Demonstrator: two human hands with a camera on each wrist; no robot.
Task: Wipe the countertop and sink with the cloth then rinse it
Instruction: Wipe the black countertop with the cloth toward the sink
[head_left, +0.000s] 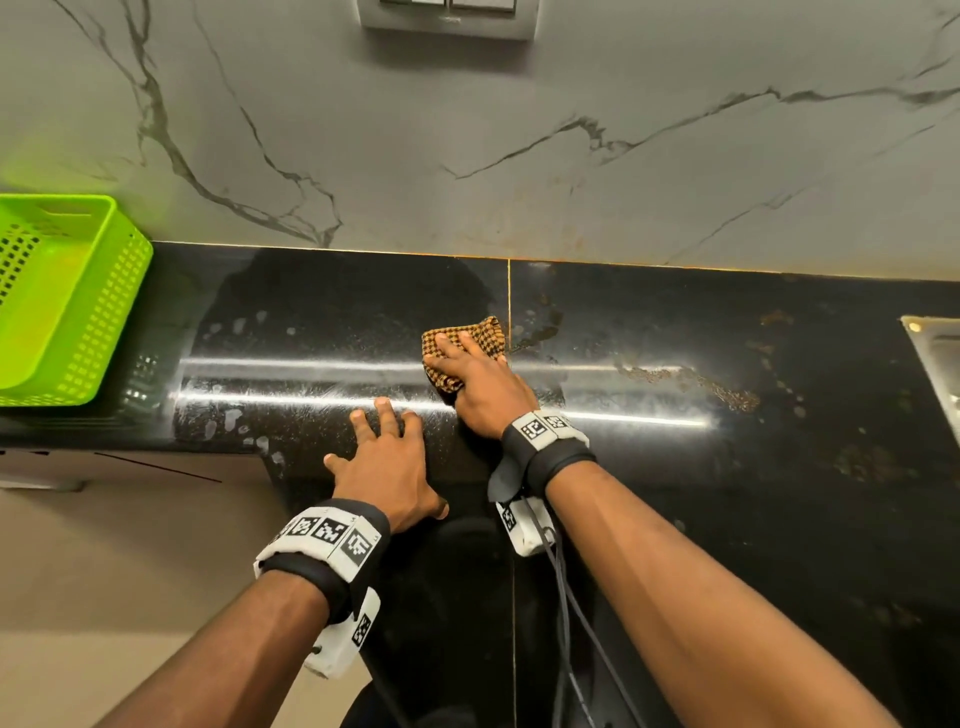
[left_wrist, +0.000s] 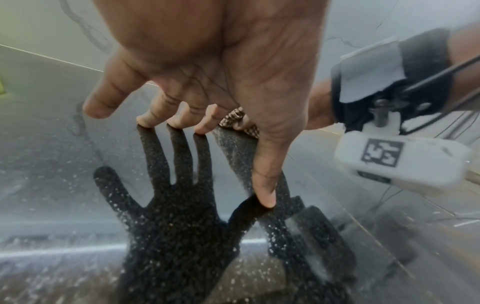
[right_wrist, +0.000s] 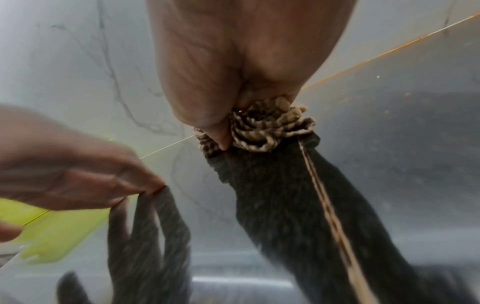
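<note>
An orange-and-black checked cloth (head_left: 470, 332) lies bunched on the glossy black countertop (head_left: 675, 493), just left of the seam between two slabs. My right hand (head_left: 480, 387) holds it and presses it down, fingers laid over the top and thumb at its side. In the right wrist view the cloth (right_wrist: 270, 131) is crumpled under my right hand (right_wrist: 246, 61). Just in front and to the left, my left hand (head_left: 387, 462) rests open on the bare counter, fingers spread. Its fingertips (left_wrist: 145, 121) touch the surface. A bit of cloth (left_wrist: 233, 115) shows behind them.
A bright green perforated basket (head_left: 62, 301) stands at the counter's left end. The steel sink's corner (head_left: 935, 358) shows at the far right. Brown stains (head_left: 727, 395) streak the counter between cloth and sink. A marble wall (head_left: 467, 156) backs the counter. Floor (head_left: 104, 571) lies below left.
</note>
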